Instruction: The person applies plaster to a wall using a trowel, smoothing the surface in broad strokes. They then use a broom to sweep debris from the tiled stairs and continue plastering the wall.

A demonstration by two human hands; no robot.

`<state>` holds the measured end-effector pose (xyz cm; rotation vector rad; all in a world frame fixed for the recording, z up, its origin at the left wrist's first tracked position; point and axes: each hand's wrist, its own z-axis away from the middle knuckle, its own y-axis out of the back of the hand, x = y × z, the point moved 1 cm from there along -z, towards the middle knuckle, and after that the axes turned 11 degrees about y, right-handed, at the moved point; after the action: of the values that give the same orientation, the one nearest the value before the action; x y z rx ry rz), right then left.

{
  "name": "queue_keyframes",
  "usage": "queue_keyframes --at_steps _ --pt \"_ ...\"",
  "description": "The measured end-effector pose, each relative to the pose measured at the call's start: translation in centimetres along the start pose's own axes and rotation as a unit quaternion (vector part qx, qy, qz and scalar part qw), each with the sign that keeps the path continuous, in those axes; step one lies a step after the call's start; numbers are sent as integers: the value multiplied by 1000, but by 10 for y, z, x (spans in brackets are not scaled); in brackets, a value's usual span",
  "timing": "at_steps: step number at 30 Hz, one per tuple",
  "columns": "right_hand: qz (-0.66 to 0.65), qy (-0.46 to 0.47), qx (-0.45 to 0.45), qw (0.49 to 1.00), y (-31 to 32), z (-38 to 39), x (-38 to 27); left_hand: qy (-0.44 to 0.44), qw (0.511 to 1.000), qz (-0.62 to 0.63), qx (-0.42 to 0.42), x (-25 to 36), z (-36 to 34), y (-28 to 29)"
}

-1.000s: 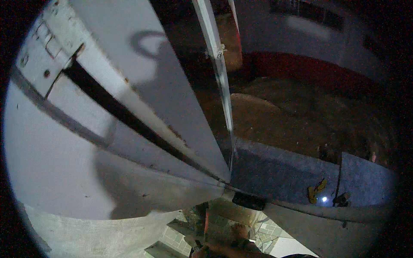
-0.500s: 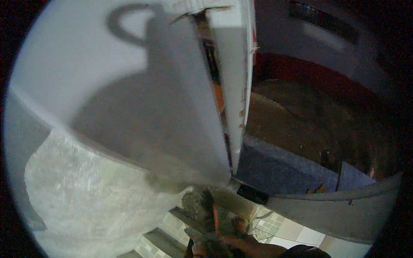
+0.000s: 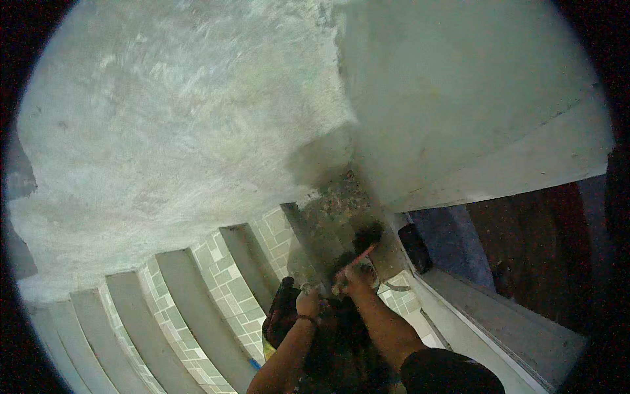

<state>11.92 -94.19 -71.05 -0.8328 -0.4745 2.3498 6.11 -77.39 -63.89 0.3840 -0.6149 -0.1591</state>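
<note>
Head view, and closest to me the person's two forearms come up from the bottom, the right one leaving a dark sleeve (image 3: 449, 372), the left one wearing a dark wristband (image 3: 307, 319). The right hand (image 3: 356, 282) has its grip clamped round a thin reddish handle (image 3: 360, 257), which slants up and away to the right, its far end touching or overlapping a blurred black patch (image 3: 369, 234) that I can't make out. Just beside it, the left hand (image 3: 308, 302) has its fingers curled in; I can't tell whether that grip is around anything. A dark bundle (image 3: 278, 315) with a yellowish edge bulges by the left wrist, near a small blue thing (image 3: 254, 363) low down. Off to the left run grey steps (image 3: 193, 299) faced with pale patchwork tiles (image 3: 223, 279). Past the hands, loose-looking rubble (image 3: 346, 196) lies in the corner, under a rough pale wall (image 3: 184, 125) that meets a smoother grey-green one (image 3: 459, 85). To the right, a black oblong block (image 3: 415, 248) sits against a pale ledge (image 3: 489, 315), and beyond that there's dim bluish and brown ground (image 3: 518, 230).
</note>
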Motion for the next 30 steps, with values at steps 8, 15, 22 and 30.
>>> queue_keyframes --at_steps 8,15,22,30 --pt "19 -76 124 989 38 28 33 176 953 246 4 9 32 32" --pt "-239 -65 -65 967 84 -43 75 -162 890 -404 138 -1 4 28" --pt "254 -125 -19 959 118 91 -22 93 980 177 0 11 15 19" --pt "683 -79 -130 715 75 38 -101 222 875 430 15 32 26 33"
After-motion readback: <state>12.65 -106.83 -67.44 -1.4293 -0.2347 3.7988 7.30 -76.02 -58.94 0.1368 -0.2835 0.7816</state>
